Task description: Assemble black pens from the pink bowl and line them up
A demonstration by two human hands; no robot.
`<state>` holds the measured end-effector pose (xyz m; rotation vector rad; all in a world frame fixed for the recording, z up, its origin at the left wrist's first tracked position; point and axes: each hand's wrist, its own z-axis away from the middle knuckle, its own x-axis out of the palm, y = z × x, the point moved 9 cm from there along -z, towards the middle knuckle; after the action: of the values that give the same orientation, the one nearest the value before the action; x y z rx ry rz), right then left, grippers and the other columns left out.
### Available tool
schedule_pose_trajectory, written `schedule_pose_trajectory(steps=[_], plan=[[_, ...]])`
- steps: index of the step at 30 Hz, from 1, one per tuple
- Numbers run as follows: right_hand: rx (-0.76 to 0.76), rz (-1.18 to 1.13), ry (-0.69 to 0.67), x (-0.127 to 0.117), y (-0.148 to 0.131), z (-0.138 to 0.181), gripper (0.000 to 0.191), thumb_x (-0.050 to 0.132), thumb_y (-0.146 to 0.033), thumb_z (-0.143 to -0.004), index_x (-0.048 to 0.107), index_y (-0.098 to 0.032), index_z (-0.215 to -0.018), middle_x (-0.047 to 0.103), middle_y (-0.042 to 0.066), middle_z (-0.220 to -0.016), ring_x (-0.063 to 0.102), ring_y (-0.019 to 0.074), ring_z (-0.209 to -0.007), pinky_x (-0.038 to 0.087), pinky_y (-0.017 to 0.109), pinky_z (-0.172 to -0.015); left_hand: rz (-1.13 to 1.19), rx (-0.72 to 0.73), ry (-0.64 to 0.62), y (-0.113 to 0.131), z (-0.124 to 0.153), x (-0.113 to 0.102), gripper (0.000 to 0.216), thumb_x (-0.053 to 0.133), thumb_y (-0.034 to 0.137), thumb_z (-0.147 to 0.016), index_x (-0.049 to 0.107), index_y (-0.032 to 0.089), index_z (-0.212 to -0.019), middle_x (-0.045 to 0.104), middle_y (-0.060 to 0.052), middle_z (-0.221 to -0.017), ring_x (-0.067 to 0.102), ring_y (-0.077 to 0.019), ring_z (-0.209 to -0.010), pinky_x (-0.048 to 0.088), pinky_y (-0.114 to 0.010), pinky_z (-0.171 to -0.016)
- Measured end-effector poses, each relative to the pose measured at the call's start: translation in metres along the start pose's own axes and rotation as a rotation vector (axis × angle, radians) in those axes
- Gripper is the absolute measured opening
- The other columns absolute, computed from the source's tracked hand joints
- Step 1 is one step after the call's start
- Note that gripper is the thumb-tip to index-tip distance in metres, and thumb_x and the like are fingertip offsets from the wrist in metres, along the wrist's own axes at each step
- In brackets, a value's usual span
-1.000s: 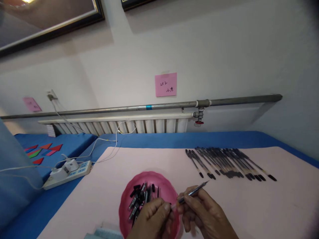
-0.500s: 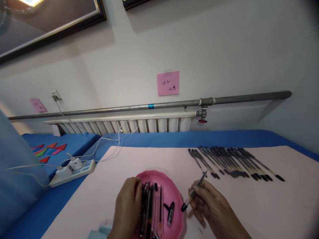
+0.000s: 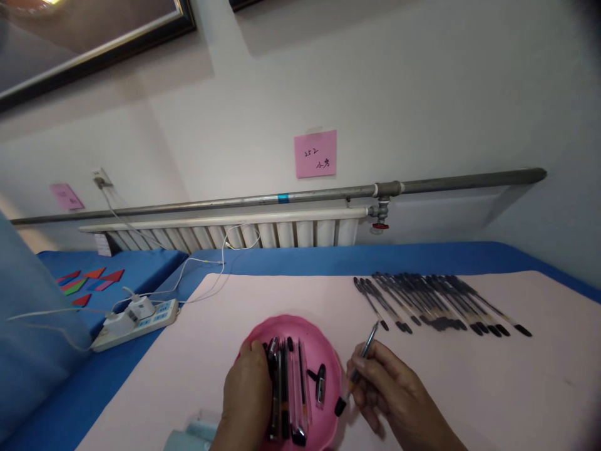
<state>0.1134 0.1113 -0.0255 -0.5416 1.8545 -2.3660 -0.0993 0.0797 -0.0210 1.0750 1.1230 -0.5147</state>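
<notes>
pink bowl (image 3: pixel 327 352), one; right hand (image 3: pixel 392 388) pinches one pen (image 3: pixel 354 377); left hand (image 3: pixel 247 385) at bowl, grip unclear.

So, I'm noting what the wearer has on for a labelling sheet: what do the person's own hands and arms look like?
The left hand and right hand are both bare, without gloves. No ring, watch, bracelet, cable or marking can be made out on the parts shown. No sleeve shows either; the picture ends near the wrists, so anything worn farther up cannot be told.

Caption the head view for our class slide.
Left hand at a pink bowl of pen parts, right hand holding a tilted pen.
</notes>
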Motion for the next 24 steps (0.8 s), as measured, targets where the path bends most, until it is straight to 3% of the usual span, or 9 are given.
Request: schedule_pose_trajectory(steps=[4,11,18,24], plan=[[0.003,0.036,0.003,0.001,-0.001,0.001,0.029,0.053,-0.048,-0.077,0.049,-0.020,-0.071,0.055,-0.005,-0.047,0.041,0.0064,-0.032,0.026,0.017,-0.033,-0.161,-0.004,-0.099,-0.001,0.000,0.006,0.020,0.037,0.013,-0.079,0.055,0.015,-0.088,0.064,-0.015,-0.092,0.060,-0.0236,-0.075,0.035,-0.030,-0.062],[-0.001,0.053,-0.025,0.003,0.003,0.001,0.026,0.051,-0.044,-0.080,0.047,-0.020,-0.071,0.055,-0.006,-0.046,0.040,0.0052,-0.032,0.025,0.016,-0.033,0.001,0.082,-0.113,-0.006,-0.006,0.010,0.011,0.046,0.015,-0.072,0.053,0.019,-0.079,0.064,-0.009,-0.082,0.057,-0.0212,-0.073,0.033,-0.028,-0.061],[0.010,0.049,-0.059,0.004,0.007,-0.001,0.024,0.051,-0.043,-0.079,0.046,-0.020,-0.071,0.057,-0.005,-0.047,0.041,0.0051,-0.032,0.028,0.017,-0.033,0.244,0.002,-0.172,-0.012,-0.013,0.015,0.015,0.054,0.012,-0.061,0.057,0.019,-0.074,0.064,-0.004,-0.071,0.057,-0.0190,-0.068,0.033,-0.026,-0.059],[-0.004,0.078,-0.081,0.007,0.007,-0.001,0.023,0.051,-0.042,-0.079,0.047,-0.021,-0.074,0.056,-0.006,-0.047,0.041,0.0054,-0.031,0.029,0.017,-0.033,0.309,-0.009,-0.186,-0.009,-0.009,0.018,0.014,0.057,0.010,-0.056,0.060,0.019,-0.067,0.063,-0.002,-0.063,0.055,-0.0181,-0.061,0.032,-0.026,-0.056]])
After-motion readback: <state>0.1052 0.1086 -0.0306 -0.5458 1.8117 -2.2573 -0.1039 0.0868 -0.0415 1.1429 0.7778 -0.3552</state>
